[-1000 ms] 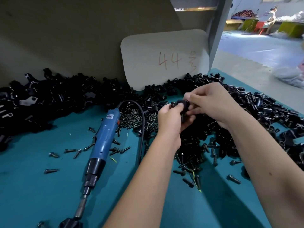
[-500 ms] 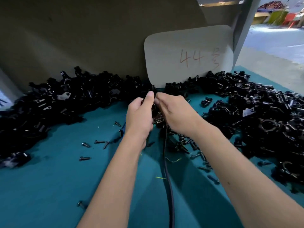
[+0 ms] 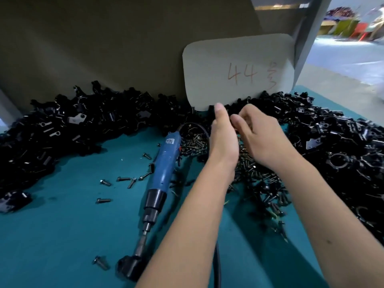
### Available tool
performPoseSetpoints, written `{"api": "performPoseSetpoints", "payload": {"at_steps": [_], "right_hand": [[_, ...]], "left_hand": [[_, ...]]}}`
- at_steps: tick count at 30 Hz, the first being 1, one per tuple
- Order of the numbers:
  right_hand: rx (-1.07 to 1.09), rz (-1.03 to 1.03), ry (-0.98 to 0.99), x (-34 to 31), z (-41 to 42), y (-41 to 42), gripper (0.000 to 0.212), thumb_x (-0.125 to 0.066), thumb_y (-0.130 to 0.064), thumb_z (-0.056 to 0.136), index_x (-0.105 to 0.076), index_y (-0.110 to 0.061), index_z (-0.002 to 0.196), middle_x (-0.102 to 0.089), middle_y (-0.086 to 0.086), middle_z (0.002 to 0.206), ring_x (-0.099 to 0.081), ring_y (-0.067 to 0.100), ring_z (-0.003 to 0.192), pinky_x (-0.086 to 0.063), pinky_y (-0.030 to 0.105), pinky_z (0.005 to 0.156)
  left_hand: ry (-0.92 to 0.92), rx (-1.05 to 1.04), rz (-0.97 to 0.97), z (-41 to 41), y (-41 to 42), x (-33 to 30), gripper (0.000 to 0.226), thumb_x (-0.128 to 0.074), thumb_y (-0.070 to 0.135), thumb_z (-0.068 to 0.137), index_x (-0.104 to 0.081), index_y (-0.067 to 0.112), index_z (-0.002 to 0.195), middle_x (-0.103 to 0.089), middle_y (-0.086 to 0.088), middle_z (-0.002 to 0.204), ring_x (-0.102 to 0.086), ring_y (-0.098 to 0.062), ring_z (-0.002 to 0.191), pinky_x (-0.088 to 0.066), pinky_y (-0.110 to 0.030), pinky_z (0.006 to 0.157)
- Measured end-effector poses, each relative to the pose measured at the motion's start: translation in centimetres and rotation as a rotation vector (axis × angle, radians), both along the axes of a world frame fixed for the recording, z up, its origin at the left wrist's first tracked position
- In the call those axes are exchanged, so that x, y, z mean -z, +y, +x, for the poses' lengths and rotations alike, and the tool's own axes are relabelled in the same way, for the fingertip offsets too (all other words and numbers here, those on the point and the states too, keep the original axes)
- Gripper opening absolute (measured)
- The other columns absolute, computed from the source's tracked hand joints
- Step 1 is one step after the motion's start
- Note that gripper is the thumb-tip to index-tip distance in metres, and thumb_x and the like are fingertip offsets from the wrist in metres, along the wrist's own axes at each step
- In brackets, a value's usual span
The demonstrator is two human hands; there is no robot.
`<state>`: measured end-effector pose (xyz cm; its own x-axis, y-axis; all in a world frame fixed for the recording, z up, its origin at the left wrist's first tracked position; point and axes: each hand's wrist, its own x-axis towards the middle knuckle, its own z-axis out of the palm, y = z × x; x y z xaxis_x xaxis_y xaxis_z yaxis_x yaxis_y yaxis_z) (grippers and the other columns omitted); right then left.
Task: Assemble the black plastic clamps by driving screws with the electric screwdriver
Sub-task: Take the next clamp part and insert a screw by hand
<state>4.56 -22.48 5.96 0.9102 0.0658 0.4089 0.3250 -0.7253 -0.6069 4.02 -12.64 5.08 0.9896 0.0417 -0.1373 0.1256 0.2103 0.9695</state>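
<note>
Far to your left, the black plastic clamps (image 3: 68,129) are heaped along the back wall, curving round onto the teal table top (image 3: 52,235), with one stray clamp piece (image 3: 14,201) sitting alone at the left edge. No bins, no trays here: everything lies loose on the surface. A few single screws (image 3: 124,179) are scattered on the bare teal patch just beside that heap.

Moving in, your electric screwdriver (image 3: 162,173) lies flat on the table, blue body pointing away from you, bit end toward you, and its tip rests on a black clamp part (image 3: 128,267) near the front edge. Nobody is holding it. Its black cable (image 3: 197,126) loops out from the far end and passes behind your left wrist.

Now your left hand (image 3: 223,140): it stands edge-up over the pile of screws (image 3: 195,144), fingers straight and pressed together, reaching to the foot of the card marked "44" (image 3: 239,71). I cannot tell whether anything sits behind it.

Your right hand (image 3: 261,136) is just beside it, nearly touching, fingers curled in toward the left palm; what they pinch, if anything, is hidden.

To your right, more clamps (image 3: 332,146) are banked up to the table's edge.
</note>
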Motion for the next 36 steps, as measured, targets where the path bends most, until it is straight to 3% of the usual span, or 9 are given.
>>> {"api": "performPoseSetpoints", "payload": {"at_steps": [3, 6, 8, 13, 18, 22, 27, 31, 36], "right_hand": [[0.218, -0.067, 0.060, -1.2, 0.6, -5.3, 0.035, -0.056, -0.048, 0.103, -0.058, -0.015, 0.090, -0.061, -0.002, 0.076, -0.053, 0.008, 0.071, -0.033, 0.020, 0.055], [0.421, -0.223, 0.201, -2.1, 1.3, -9.2, 0.050, -0.067, -0.049, 0.096, -0.066, 0.000, 0.089, -0.066, 0.017, 0.078, -0.060, 0.033, 0.075, -0.039, 0.032, 0.059], [0.519, -0.308, 0.198, -2.3, 1.7, -9.6, 0.045, -0.074, -0.044, 0.092, -0.065, 0.000, 0.097, -0.067, 0.021, 0.090, -0.059, 0.037, 0.083, -0.043, 0.037, 0.069], [0.355, -0.464, -0.005, -1.6, 3.8, -3.5, 0.025, -0.074, -0.023, 0.090, -0.069, -0.013, 0.112, -0.067, 0.015, 0.114, -0.058, 0.039, 0.112, -0.052, 0.043, 0.090], [-0.023, -0.602, 0.209, 1.6, 6.7, 1.5, 0.024, -0.053, -0.002, 0.093, -0.066, -0.010, 0.112, -0.062, 0.014, 0.116, -0.060, 0.034, 0.112, -0.051, 0.038, 0.088], [0.001, -0.527, 0.219, 2.6, 7.7, 1.6, 0.021, -0.063, -0.010, 0.092, -0.068, -0.009, 0.112, -0.065, 0.014, 0.112, -0.065, 0.037, 0.104, -0.049, 0.034, 0.081], [0.102, -0.394, 0.199, 3.1, 7.8, 2.4, 0.028, -0.075, -0.023, 0.093, -0.070, -0.006, 0.115, -0.064, 0.016, 0.120, -0.063, 0.038, 0.109, -0.053, 0.039, 0.094], [0.003, -0.151, 0.031, 2.1, 5.8, 7.4, 0.033, -0.079, -0.038, 0.089, -0.074, -0.016, 0.113, -0.065, 0.007, 0.108, -0.060, 0.023, 0.094, -0.048, 0.030, 0.085], [-0.276, -0.076, 0.021, 1.3, 2.5, 15.2, 0.018, -0.081, -0.039, 0.087, -0.075, -0.024, 0.094, -0.063, -0.009, 0.082, -0.061, 0.012, 0.074, -0.053, 0.032, 0.074]], "left_hand": [[-0.120, 0.046, 0.591, 1.1, -2.2, 0.8, 0.079, -0.014, 0.073, 0.097, -0.061, 0.022, 0.136, -0.056, -0.011, 0.142, -0.041, -0.028, 0.137, -0.031, -0.047, 0.116], [-0.215, -0.087, 1.178, 2.7, -1.4, 2.1, 0.034, -0.048, 0.038, 0.103, -0.063, 0.015, 0.123, -0.054, -0.012, 0.130, -0.039, -0.035, 0.128, -0.039, -0.046, 0.107], [-0.219, -0.103, 1.362, 3.5, -0.8, 2.6, 0.027, -0.059, 0.019, 0.094, -0.062, 0.012, 0.120, -0.053, -0.011, 0.129, -0.039, -0.035, 0.125, -0.042, -0.045, 0.104], [-0.270, -0.119, 1.385, 4.9, -0.1, 2.7, 0.017, -0.058, 0.006, 0.093, -0.059, 0.012, 0.109, -0.059, -0.010, 0.118, -0.048, -0.032, 0.117, -0.046, -0.040, 0.095], [-0.291, -0.150, 1.220, 5.0, 1.8, 2.3, 0.036, -0.051, -0.002, 0.088, -0.061, 0.010, 0.120, -0.061, -0.013, 0.120, -0.051, -0.032, 0.116, -0.045, -0.039, 0.095], [-0.302, -0.232, 1.072, 4.4, 4.2, 1.2, 0.037, -0.054, -0.001, 0.083, -0.066, 0.013, 0.115, -0.063, -0.008, 0.115, -0.056, -0.029, 0.112, -0.048, -0.040, 0.097], [-0.320, -0.412, 0.994, 3.7, 9.5, 0.4, 0.027, -0.057, 0.003, 0.086, -0.071, 0.016, 0.105, -0.067, -0.003, 0.110, -0.060, -0.024, 0.107, -0.052, -0.038, 0.093], [-0.220, -0.575, 1.182, 2.4, 15.8, 1.3, 0.028, -0.058, 0.008, 0.085, -0.071, 0.017, 0.109, -0.061, -0.008, 0.117, -0.050, -0.033, 0.114, -0.042, -0.033, 0.094], [0.139, -0.682, 1.454, 0.5, 24.1, 3.7, 0.048, -0.065, 0.027, 0.089, -0.057, 0.014, 0.135, -0.032, -0.016, 0.157, -0.029, -0.043, 0.139, -0.038, -0.050, 0.108]]}}
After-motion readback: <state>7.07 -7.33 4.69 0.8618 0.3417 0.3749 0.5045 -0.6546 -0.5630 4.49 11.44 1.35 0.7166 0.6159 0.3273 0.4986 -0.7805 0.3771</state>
